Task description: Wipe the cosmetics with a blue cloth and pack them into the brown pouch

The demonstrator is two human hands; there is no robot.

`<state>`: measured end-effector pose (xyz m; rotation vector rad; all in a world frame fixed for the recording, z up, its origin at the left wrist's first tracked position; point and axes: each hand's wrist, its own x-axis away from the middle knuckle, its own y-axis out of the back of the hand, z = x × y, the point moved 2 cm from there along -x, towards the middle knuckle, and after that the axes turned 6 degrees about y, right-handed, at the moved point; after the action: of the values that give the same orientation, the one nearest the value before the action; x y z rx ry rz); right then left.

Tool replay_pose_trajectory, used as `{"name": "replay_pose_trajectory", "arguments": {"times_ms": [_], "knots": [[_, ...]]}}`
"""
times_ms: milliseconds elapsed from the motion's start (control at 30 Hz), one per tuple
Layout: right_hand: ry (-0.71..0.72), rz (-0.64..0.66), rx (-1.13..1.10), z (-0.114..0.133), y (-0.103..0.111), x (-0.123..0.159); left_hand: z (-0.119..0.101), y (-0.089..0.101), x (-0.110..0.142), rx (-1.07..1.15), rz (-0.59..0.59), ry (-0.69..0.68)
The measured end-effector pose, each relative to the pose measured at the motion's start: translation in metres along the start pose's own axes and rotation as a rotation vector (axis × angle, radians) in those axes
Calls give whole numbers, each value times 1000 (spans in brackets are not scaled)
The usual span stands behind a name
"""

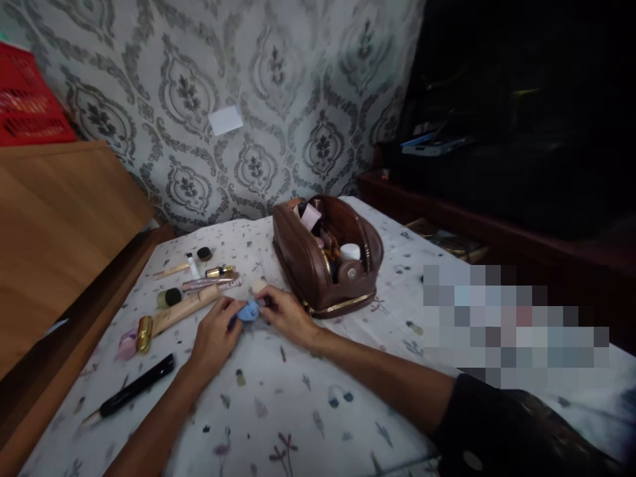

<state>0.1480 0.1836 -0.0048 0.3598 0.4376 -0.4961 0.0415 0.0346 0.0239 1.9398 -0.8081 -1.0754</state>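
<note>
My left hand [214,334] and my right hand [287,314] meet over the white patterned cloth [308,391], both pinched on a small blue object [248,311] held between them. Just behind my right hand stands an open brown leather toiletry bag [308,265] stuffed with small jars and tubes. To the left of my hands lie several cosmetics in a loose row: a long beige tube [186,309], a glittery pink tube [211,283], a gold lipstick [144,333] and a black pen-like stick [132,391].
A wooden headboard or cabinet [59,225] runs along the left edge. Patterned wallpaper [258,99] backs the surface. A red crate [24,99] sits top left. Dark furniture [497,165] fills the right. A blurred patch [501,324] covers part of the right side.
</note>
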Motion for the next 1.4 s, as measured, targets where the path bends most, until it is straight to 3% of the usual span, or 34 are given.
{"name": "replay_pose_trajectory", "arguments": {"times_ms": [300, 467, 633, 867, 1033, 1167, 1400], "knots": [[-8, 16, -45, 0, 2, 0, 6, 10, 1, -98, 60, 95], [-73, -49, -55, -9, 1, 0, 14, 10, 3, -119, 41, 113], [-139, -15, -159, -17, -3, 1, 18, 11, 5, -45, -49, 109], [-87, 70, -191, -6, -4, 6, 3, 11, 8, 13, -219, -9], [-126, 98, -232, -6, -5, 5, -11, 3, 15, -202, -129, -165], [-223, 59, -311, -12, -6, 2, -9, 3, 16, -313, -124, -204], [-223, 22, -315, -8, -2, -1, 5, 11, 12, -413, -26, -67]]}}
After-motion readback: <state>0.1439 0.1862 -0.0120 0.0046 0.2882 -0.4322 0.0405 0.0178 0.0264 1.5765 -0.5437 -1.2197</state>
